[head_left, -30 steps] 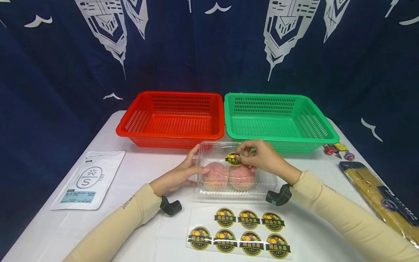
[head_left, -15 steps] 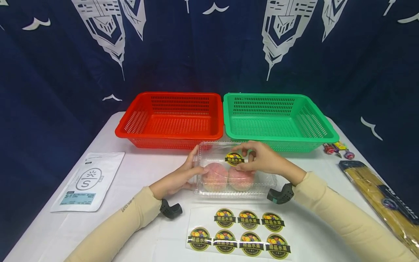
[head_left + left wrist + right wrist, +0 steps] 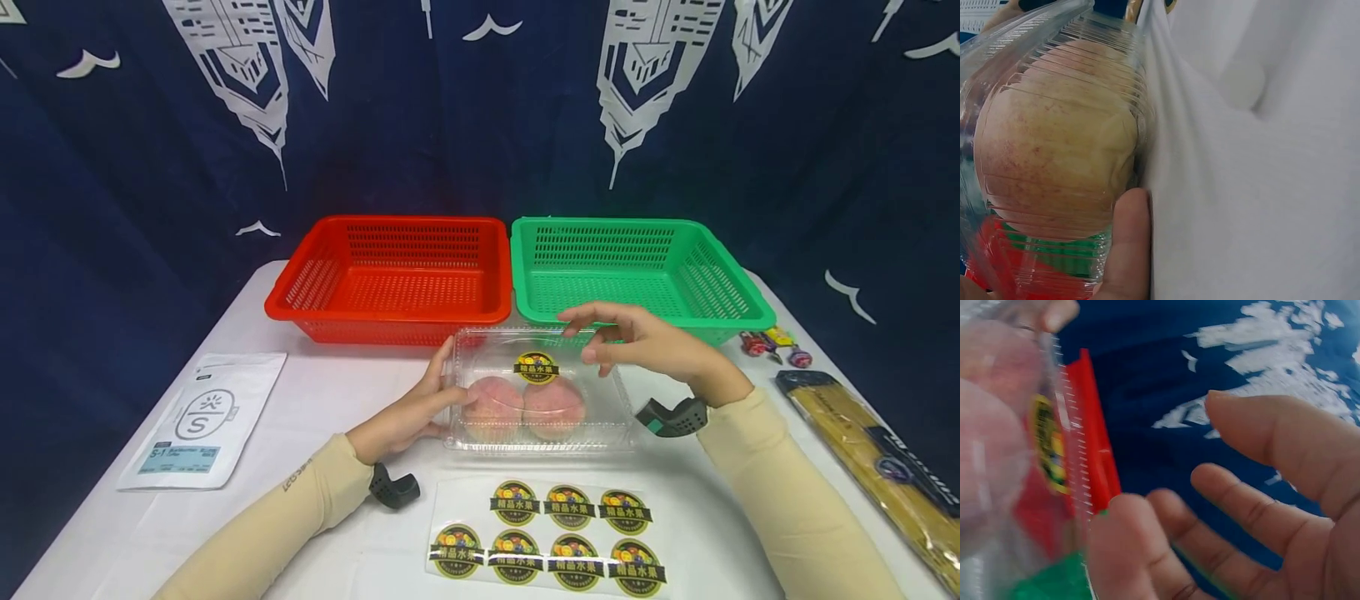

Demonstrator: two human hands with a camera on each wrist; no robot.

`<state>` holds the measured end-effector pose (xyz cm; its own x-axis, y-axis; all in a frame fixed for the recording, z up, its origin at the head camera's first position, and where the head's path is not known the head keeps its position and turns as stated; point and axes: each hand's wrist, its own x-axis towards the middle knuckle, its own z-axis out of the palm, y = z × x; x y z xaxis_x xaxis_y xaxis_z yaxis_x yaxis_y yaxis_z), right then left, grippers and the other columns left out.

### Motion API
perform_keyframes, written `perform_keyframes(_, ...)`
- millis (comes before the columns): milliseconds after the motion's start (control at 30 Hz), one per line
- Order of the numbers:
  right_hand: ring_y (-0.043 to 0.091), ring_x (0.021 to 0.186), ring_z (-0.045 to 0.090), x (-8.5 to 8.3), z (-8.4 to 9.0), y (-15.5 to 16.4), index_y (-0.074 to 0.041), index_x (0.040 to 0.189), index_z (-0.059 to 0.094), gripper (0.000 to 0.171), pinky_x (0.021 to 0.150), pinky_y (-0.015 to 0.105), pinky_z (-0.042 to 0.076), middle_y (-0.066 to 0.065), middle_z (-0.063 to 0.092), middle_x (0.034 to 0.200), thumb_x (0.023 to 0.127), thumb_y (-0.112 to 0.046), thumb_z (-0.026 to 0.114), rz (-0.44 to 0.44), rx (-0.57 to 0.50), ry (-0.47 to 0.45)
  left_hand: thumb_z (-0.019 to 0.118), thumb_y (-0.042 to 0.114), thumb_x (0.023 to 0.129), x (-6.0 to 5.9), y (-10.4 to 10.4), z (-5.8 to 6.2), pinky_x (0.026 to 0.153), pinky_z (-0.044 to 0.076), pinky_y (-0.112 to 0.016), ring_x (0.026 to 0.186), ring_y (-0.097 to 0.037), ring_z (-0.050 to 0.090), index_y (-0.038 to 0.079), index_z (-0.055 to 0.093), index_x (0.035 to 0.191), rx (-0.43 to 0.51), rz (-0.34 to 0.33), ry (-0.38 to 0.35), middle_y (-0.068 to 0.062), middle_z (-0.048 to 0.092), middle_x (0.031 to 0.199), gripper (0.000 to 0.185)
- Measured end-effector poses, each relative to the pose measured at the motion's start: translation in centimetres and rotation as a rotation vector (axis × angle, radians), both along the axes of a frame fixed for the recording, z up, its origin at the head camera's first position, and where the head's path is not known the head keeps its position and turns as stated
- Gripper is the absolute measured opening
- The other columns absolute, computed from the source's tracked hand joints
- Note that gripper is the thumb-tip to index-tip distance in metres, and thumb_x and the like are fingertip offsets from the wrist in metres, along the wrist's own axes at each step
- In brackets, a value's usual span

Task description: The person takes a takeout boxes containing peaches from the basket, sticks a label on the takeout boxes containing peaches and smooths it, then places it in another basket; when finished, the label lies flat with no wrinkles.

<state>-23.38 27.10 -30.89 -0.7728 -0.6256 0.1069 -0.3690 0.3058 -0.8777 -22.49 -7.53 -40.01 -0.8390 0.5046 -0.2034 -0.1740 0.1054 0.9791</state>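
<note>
left hand (image 3: 408, 414) grips box (image 3: 604, 408) — head view shows thumb (image 3: 456, 396), left wrist low fingertip (image 3: 1132, 205) — right hand (image 3: 651, 342) loose, empty

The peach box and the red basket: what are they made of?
The box looks like thin, shiny clear plastic: the peaches show through and its ridges glint. The red basket is probably thicker plastic, smooth and slightly glossy, with neat, molded-looking slots and one color all over.
</note>
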Motion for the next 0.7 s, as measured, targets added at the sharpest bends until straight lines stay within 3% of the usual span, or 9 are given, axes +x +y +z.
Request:
perform_keyframes(167, 0.019, 0.083, 0.067, -0.3, 0.3, 1.3, -0.021, 0.139, 0.07, 0.044, 0.068, 0.031, 0.059, 0.008, 0.071, 0.128, 0.105, 0.004, 0.062, -0.089, -0.193, 0.037, 0.062, 0.022, 0.093, 0.0, 0.0, -0.2, 0.106, 0.033, -0.088, 0.158, -0.057, 0.017, 0.031, -0.01, 0.173, 0.004, -0.001, 0.015, -0.038, 0.011, 0.168, 0.108)
perform_keyframes(467, 0.019, 0.075, 0.065, -0.5, 0.4, 4.3, 0.002, 0.134, 0.07, 0.035, 0.063, 0.028, 0.056, 0.008, 0.074, 0.111, 0.107, 0.012, 0.05, -0.265, -0.65, 0.135, 0.058, 0.02, 0.091, 0.1, 0.1, -0.2, 0.104, 0.031, -0.09, 0.155, -0.062, 0.022, 0.029, -0.011, 0.173, 0.013, -0.014, 0.043, -0.039, 0.001, 0.17, 0.108)
perform_keyframes(700, 0.017, 0.072, 0.068, -0.6, 0.4, 7.6, 0.009, 0.127, 0.071, 0.026, 0.061, 0.023, 0.058, 0.01, 0.076, 0.102, 0.106, 0.011, 0.056, -0.418, -0.836, 0.232, 0.059, 0.02, 0.088, 0.3, 0.1, 0.0, 0.102, 0.032, -0.091, 0.16, -0.059, 0.005, 0.028, -0.009, 0.173, 0.017, -0.009, 0.077, -0.032, -0.012, 0.174, 0.109)
